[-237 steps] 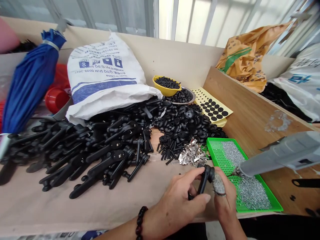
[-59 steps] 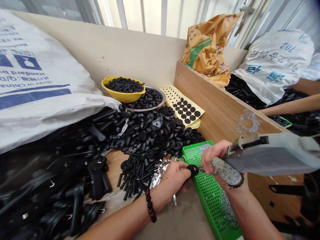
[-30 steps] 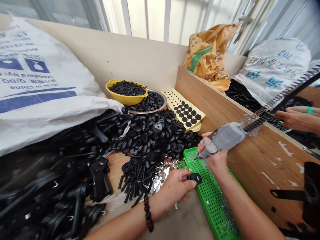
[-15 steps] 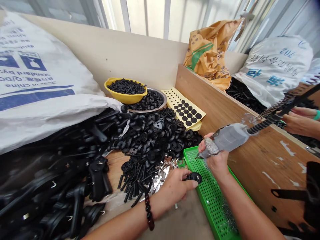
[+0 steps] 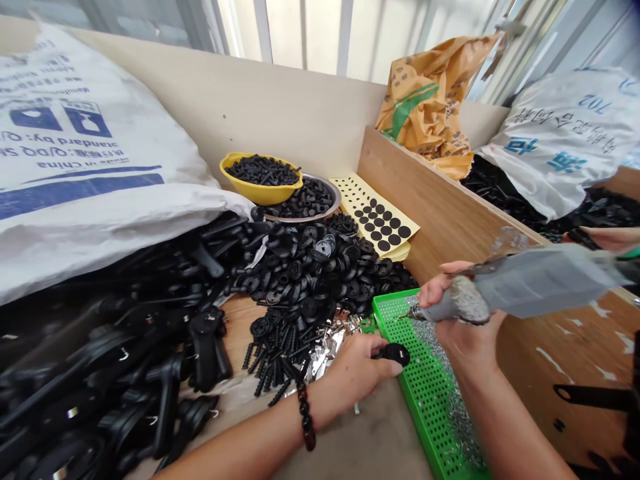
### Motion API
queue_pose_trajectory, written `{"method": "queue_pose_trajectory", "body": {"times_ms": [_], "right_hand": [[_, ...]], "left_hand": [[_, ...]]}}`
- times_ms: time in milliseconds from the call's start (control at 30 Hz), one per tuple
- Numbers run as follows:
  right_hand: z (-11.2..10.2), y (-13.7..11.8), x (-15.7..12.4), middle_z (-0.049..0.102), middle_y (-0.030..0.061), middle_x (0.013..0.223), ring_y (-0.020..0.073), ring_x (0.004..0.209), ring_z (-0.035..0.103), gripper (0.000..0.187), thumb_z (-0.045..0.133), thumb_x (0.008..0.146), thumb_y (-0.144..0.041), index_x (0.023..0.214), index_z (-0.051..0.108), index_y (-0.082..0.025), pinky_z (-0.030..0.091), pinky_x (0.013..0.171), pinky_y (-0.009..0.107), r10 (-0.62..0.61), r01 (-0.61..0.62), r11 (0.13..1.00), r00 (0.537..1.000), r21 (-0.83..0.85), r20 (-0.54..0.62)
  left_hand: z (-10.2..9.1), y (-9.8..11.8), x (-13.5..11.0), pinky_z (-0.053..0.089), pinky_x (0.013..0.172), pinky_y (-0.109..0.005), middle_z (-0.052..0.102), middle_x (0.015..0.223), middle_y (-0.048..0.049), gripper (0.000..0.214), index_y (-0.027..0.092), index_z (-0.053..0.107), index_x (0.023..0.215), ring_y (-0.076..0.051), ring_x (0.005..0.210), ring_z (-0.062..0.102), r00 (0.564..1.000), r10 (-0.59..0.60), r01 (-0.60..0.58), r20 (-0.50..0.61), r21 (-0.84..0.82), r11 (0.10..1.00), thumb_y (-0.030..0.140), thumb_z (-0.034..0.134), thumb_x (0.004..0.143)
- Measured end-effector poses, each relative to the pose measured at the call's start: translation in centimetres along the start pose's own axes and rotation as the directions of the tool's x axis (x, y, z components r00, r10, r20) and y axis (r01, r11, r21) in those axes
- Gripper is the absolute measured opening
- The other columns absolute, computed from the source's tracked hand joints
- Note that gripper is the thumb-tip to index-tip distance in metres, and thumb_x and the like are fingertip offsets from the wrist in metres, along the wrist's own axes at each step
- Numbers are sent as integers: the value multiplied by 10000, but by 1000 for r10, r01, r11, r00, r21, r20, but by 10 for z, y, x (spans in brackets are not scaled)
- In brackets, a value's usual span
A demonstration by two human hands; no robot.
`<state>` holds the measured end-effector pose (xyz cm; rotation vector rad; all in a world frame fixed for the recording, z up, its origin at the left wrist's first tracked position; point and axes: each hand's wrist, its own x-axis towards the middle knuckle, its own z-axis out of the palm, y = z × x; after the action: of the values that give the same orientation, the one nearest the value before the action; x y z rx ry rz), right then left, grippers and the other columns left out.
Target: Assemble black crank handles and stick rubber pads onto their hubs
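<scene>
My left hand (image 5: 357, 367) pinches a round black plastic part (image 5: 397, 355) by its side, beside the left rim of a green perforated tray (image 5: 407, 390). My right hand (image 5: 463, 313) is wrapped round a grey electric screwdriver (image 5: 535, 280) with a worn pad near its front. The tool lies nearly level, its tip pointing left over the far end of the tray. Small silver screws (image 5: 450, 387) lie along the tray's right side. Shiny metal clips (image 5: 327, 347) and black ribbed pegs (image 5: 275, 360) are heaped just beyond my left hand.
Round black discs (image 5: 325, 267) form a pile behind. A yellow bowl (image 5: 263, 193) of black pegs rests on a metal basin (image 5: 337, 200). Black assembled parts (image 5: 165, 380) lie left, under a white sack (image 5: 100, 167). A wooden divider (image 5: 435, 213) stands right; another person's hand (image 5: 610, 238) is beyond it.
My right hand has moved right and swung the screwdriver nearer and more level. The left hand still holds the round part, now turned slightly. The view has shifted a little.
</scene>
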<state>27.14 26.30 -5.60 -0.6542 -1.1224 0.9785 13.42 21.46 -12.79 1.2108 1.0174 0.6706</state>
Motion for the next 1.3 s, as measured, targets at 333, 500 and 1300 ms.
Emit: {"method": "queue_pose_trajectory", "body": {"times_ms": [333, 500, 1300], "right_hand": [[14, -33, -27, 579, -15, 529, 156, 474, 524, 234, 578, 830, -436, 911, 628, -222, 422, 500, 292, 54, -70, 995, 974, 65, 219], [19, -29, -30, 580, -31, 516, 153, 459, 509, 242, 631, 801, -458, 900, 646, -237, 410, 459, 279, 87, -100, 993, 976, 59, 201], [5, -14, -27, 548, -30, 435, 166, 390, 500, 277, 728, 681, -499, 639, 640, -240, 423, 387, 287, 291, -310, 951, 876, -14, 384]], "left_hand": [[1, 4, 0, 328, 353, -174, 483, 606, 48, 229, 133, 653, 840, -60, 412, 377, 1000, -29, 29, -3, -4, 1000, 289, 602, 681], [1, 8, -2, 332, 344, -168, 460, 577, 58, 193, 137, 648, 808, -57, 394, 375, 999, -41, 42, -21, 33, 999, 266, 597, 675], [2, -3, 1, 299, 345, -171, 467, 539, 51, 144, 140, 611, 675, -69, 405, 398, 1000, -23, 24, -13, 67, 997, 282, 590, 684]]}}
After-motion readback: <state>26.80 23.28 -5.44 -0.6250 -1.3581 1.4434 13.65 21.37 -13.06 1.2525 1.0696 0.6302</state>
